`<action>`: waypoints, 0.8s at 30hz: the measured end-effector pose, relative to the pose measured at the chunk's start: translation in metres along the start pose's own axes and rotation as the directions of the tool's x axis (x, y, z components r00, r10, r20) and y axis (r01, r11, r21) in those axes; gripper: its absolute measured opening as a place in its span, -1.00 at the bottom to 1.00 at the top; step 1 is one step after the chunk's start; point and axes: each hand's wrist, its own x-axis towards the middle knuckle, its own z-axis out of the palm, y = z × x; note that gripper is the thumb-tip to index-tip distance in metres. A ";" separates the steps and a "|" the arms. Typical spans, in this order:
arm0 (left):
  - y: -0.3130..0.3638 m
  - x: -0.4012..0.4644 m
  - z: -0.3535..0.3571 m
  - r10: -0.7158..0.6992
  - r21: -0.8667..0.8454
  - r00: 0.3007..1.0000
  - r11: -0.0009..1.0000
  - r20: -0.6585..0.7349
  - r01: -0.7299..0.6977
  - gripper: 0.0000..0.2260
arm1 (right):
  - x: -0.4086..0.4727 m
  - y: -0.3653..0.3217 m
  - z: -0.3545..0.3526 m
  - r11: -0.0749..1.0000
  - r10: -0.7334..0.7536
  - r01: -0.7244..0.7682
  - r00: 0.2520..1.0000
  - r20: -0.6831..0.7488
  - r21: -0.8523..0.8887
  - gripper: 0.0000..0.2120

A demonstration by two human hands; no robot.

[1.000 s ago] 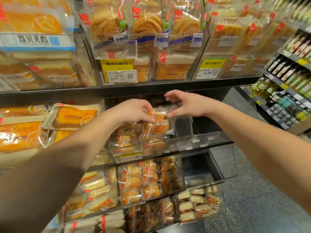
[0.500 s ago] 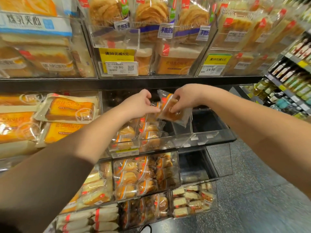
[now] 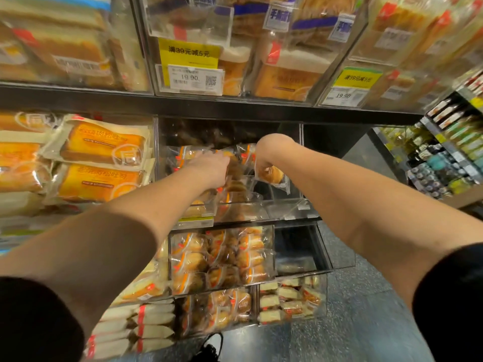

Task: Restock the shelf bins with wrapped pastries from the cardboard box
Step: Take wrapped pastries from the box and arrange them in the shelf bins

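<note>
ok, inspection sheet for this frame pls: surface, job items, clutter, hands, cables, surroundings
Surface: clear shelf bin under a dark shelf; its right compartment looks nearly empty.
Job's things: wrapped pastry over that bin; more pastries packed in its left side; cardboard box not in view.
Clutter: nothing seen.
Grippers: right hand holds the wrapped pastry; left hand reaches among the packed pastries, grip not clear.
Cables: nothing seen.
Surroundings: lower bins well filled; bagged bread at left; price tag above; bottles on a shelf at right; speckled floor.
</note>
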 end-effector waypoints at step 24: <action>0.020 0.027 -0.011 -0.017 -0.086 1.000 0.996 -0.007 0.016 -0.59 | 0.040 0.000 0.059 0.981 -0.010 0.044 0.984 -0.179 0.187 -0.74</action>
